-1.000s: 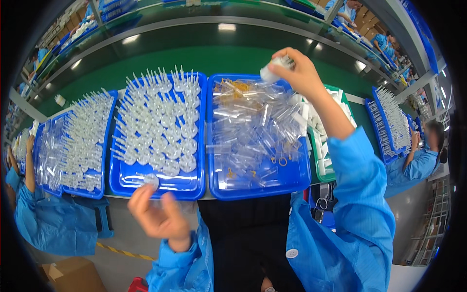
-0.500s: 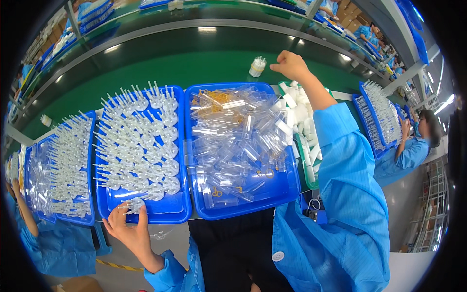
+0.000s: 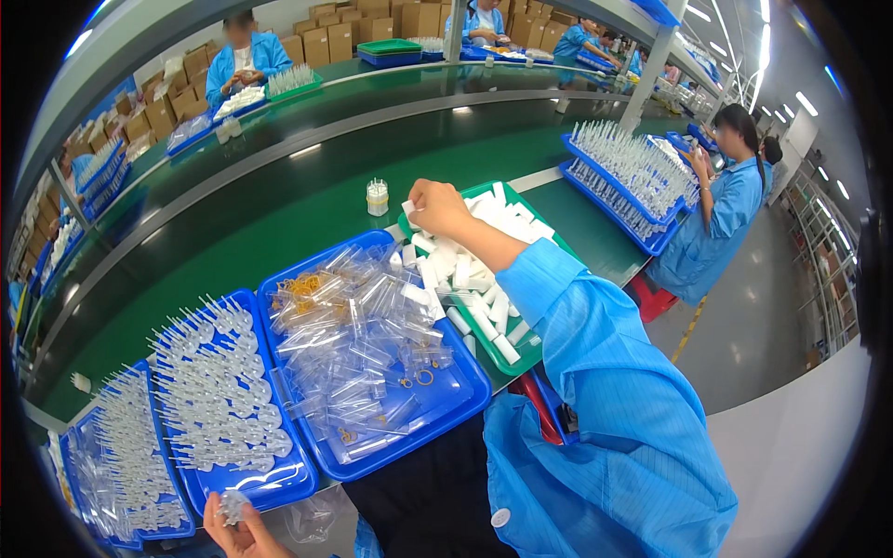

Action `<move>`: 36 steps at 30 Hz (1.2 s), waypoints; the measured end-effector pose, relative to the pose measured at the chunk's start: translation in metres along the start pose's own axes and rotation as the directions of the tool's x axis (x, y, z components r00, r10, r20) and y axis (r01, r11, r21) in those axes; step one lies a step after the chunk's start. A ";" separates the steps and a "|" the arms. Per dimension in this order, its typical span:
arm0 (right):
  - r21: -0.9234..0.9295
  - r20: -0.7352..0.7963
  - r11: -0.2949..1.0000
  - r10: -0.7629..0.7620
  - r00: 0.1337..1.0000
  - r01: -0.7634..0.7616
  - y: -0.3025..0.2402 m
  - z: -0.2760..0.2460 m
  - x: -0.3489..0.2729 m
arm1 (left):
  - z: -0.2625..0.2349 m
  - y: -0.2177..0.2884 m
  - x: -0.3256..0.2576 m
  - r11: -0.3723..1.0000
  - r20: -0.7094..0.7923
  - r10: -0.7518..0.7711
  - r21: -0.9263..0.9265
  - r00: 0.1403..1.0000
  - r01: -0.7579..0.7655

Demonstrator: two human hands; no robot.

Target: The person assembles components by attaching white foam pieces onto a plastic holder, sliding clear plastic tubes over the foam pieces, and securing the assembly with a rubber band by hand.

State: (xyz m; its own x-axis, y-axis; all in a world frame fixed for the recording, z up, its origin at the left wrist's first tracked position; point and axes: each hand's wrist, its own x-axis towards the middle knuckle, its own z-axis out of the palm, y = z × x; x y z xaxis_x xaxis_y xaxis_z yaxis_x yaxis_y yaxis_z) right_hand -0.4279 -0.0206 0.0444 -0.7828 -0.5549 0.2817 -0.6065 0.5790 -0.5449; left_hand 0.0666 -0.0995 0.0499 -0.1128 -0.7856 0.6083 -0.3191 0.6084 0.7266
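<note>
My right hand (image 3: 435, 206) reaches over the green tray (image 3: 510, 356) of white tubes and pinches one white tube at its far end. My left hand (image 3: 244, 532) sits low at the near edge, holding a small clear plastic part (image 3: 230, 507) just below a blue tray (image 3: 244, 484) packed with upright clear parts. Between the two, another blue tray (image 3: 462, 395) holds loose clear tubes and small gold rings. A small clear bundle (image 3: 377, 197) stands on the green belt just beyond my right hand.
A further blue tray (image 3: 132, 535) of clear parts lies at far left. A green conveyor (image 3: 260, 200) runs past the trays. A person in blue (image 3: 721, 223) works at blue trays on the right; others sit across the belt by cardboard boxes.
My right hand let go of the small clear bundle on the belt and came back onto the green tray of white tubes. The view swung right. My left hand dropped lower.
</note>
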 end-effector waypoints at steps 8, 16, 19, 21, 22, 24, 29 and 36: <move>0.176 -0.089 0.983 0.077 0.993 -0.060 0.007 -0.044 -0.025 | 0.029 0.023 -0.029 0.823 0.510 -0.125 -0.426 0.851 0.376; 0.850 0.055 0.522 0.043 0.998 -0.069 -0.023 -0.120 -0.122 | 0.068 0.052 -0.035 0.605 0.659 -0.105 -0.552 0.745 0.574; 0.895 0.112 0.439 -0.061 0.992 -0.074 -0.040 -0.130 -0.159 | 0.075 0.052 -0.037 0.638 0.655 -0.120 -0.525 0.746 0.563; 0.906 0.025 0.423 -0.102 0.995 0.020 -0.041 -0.129 -0.187 | 0.081 0.061 -0.036 0.570 0.701 -0.095 -0.543 0.707 0.616; 0.902 -0.011 0.429 -0.067 0.998 0.039 -0.046 -0.127 -0.202 | 0.084 0.070 -0.035 0.508 0.728 -0.101 -0.549 0.679 0.664; 0.920 -0.094 0.385 0.033 0.995 0.074 -0.045 -0.117 -0.229 | 0.097 0.067 -0.038 0.513 0.788 0.017 -0.536 0.616 0.671; 0.977 -0.063 0.209 0.071 0.995 0.046 -0.053 -0.081 -0.254 | 0.105 0.075 -0.045 0.496 0.767 0.047 -0.574 0.640 0.652; 0.989 -0.037 0.148 0.077 0.996 0.025 -0.060 -0.058 -0.268 | 0.099 0.070 -0.052 0.545 0.641 0.042 -0.657 0.767 0.520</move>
State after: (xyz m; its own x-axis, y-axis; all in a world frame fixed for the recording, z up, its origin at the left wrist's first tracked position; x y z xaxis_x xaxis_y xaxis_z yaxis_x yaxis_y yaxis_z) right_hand -0.1894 0.1280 0.0471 -0.8316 -0.4864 0.2680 0.0284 -0.5192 -0.8542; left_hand -0.0434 -0.0270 0.0379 -0.7028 -0.6488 0.2918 0.3859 -0.0030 0.9225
